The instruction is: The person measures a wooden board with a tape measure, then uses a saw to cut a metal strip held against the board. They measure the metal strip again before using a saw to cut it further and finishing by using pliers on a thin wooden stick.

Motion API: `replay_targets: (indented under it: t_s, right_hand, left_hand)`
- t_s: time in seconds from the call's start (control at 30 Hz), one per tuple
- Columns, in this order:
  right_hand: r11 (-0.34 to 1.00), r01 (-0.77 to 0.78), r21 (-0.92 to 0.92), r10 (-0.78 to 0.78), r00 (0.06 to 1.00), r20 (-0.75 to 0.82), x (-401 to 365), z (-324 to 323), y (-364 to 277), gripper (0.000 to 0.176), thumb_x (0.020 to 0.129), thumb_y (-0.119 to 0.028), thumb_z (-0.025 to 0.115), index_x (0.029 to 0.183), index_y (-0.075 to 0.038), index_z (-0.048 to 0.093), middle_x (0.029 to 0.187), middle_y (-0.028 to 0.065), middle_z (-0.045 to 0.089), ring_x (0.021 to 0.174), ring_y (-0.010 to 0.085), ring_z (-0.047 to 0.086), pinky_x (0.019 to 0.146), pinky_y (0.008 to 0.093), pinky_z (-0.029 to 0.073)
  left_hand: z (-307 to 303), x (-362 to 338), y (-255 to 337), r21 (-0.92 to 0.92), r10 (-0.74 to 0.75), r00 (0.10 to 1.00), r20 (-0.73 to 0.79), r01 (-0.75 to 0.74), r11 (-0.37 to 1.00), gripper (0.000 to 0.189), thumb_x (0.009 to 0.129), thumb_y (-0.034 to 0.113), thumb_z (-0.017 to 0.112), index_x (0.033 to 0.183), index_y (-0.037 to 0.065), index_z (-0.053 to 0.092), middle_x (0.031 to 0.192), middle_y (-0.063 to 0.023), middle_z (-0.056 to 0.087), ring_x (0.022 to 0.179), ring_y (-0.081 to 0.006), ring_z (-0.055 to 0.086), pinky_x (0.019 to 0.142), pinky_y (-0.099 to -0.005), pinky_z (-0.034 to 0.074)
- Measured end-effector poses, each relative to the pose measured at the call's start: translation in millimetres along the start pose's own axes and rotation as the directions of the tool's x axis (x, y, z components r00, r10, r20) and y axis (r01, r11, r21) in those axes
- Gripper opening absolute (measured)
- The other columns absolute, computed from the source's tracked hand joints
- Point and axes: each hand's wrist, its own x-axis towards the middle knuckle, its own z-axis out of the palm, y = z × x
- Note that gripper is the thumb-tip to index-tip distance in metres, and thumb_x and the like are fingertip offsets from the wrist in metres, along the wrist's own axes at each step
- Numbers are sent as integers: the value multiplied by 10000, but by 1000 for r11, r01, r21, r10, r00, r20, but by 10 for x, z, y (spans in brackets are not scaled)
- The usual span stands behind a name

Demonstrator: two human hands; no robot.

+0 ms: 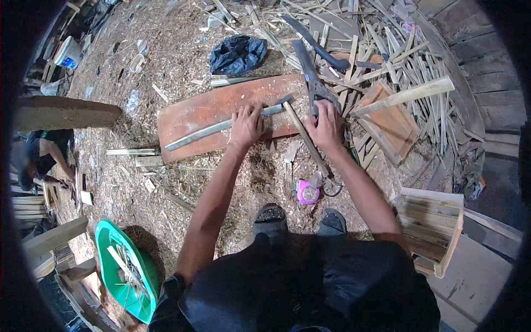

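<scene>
A reddish-brown board (207,108) lies on the shavings-covered ground before me. Across it runs a long, narrow wooden strip (202,134). My left hand (247,126) is closed over this strip, with the fingers curled around its far side. My right hand (325,126) is wrapped around the handle of a handsaw (317,88), whose dark blade points away from me. Between my hands a thinner stick (305,135) slants from the strip's right end toward my feet. Part of the saw handle is hidden by my fingers.
A pink tape measure (307,192) lies near my feet. Wood offcuts (412,72), a long curved tool with a black handle (323,51) and a wooden box (428,221) are at the right. A black plastic bag (238,54) lies ahead; a green basin (105,249) and another person (41,157) are left.
</scene>
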Motion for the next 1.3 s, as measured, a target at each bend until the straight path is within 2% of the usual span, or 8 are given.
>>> replay_targets:
  t_s: [0.1, 0.23, 0.37, 0.63, 0.77, 1.0, 1.17, 1.3]
  right_hand:
    - [993, -19, 117, 17, 1000, 23, -354, -65, -109, 284, 823, -151, 656, 1070, -43, 569, 1094, 177, 557, 1021, 366, 557, 858, 463, 449]
    - [833, -484, 270, 293, 798, 527, -784, -374, -217, 268, 821, -225, 701, 971, -32, 590, 942, 182, 601, 955, 341, 603, 832, 472, 470]
    - [952, 84, 293, -266, 698, 665, -1161, -550, -186, 523, 761, -378, 753, 1122, -35, 595, 1148, 159, 573, 1146, 331, 524, 1010, 433, 399]
    - [968, 235, 94, -228, 652, 723, -1544, -544, -196, 813, 592, -431, 826, 1211, 0, 522, 1180, 166, 490, 1147, 344, 468, 988, 485, 370]
    - [959, 70, 275, -262, 587, 766, -1361, -617, -130, 833, 586, -393, 849, 1234, 3, 507, 1145, 171, 499, 1106, 329, 505, 956, 392, 423]
    - [845, -198, 497, -350, 498, 793, -858, -776, -326, 834, 601, -338, 861, 1277, -9, 501, 1160, 142, 514, 1150, 289, 510, 995, 373, 415]
    - [761, -310, 570, -392, 480, 785, -657, -645, -215, 864, 606, -406, 868, 1293, -30, 504, 1179, 172, 585, 1101, 287, 579, 959, 373, 456]
    - [902, -336, 271, -156, 331, 931, -385, -767, -191, 864, 687, -402, 811, 1374, -29, 443, 1271, 133, 565, 1173, 224, 547, 999, 350, 436]
  left_hand:
    - [-21, -52, 0, 113, 72, 973, -219, -48, 992, 535, 872, 235, 615, 1369, 117, 455, 1325, -157, 461, 1256, -359, 411, 1081, -501, 260]
    - [-34, -289, 181, 99, 101, 975, -200, -83, 992, 500, 846, 200, 614, 1323, 110, 491, 1314, -144, 489, 1271, -346, 418, 1082, -508, 295]
    - [161, -835, 432, -283, 257, 964, 72, -227, 932, 484, 773, 116, 660, 1243, 92, 546, 1261, -152, 533, 1178, -350, 486, 1026, -474, 378]
    - [235, -1416, 869, -540, 407, 894, 188, -252, 803, 421, 802, 86, 611, 1221, 47, 591, 1140, -171, 604, 1031, -367, 574, 922, -448, 462]
    - [216, -1427, 857, -656, 347, 918, 193, -143, 741, 436, 847, 131, 588, 1272, 35, 555, 1200, -182, 592, 1106, -355, 557, 985, -425, 437]
    - [-24, -1225, 709, -821, 191, 808, 557, 502, 273, 203, 949, 143, 597, 1108, 18, 615, 967, -64, 657, 864, -129, 618, 775, -298, 508]
    - [-215, -1101, 531, -845, 154, 831, 534, 517, 140, 153, 874, 64, 700, 976, 7, 600, 869, -34, 657, 800, -103, 621, 710, -266, 512]
    - [-381, -1020, 383, -876, 113, 870, 479, 466, 129, 131, 876, 31, 680, 952, 19, 574, 857, -67, 661, 822, -154, 644, 764, -330, 538]
